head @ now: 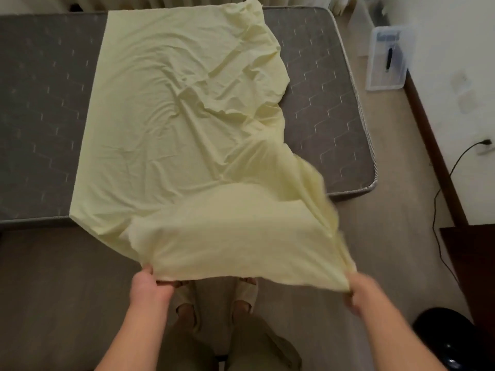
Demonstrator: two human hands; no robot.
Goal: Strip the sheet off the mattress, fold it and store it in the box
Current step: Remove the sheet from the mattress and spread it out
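A pale yellow sheet [171,108] lies crumpled across the middle of the grey quilted mattress [40,103], its right part pulled back so the mattress surface shows on both sides. The sheet's near end hangs off the mattress's front edge and is lifted toward me. My left hand [148,287] grips the near edge at its left corner. My right hand [360,293] grips the same edge at the right, blurred. A clear plastic box [387,60] stands on the floor at the far right, by the wall.
My legs and sandalled feet [214,298] stand on the floor right below the lifted sheet. A dark wooden piece of furniture [471,263] and a black rounded object [444,341] sit at the right. A black cable [442,188] runs down from a wall socket.
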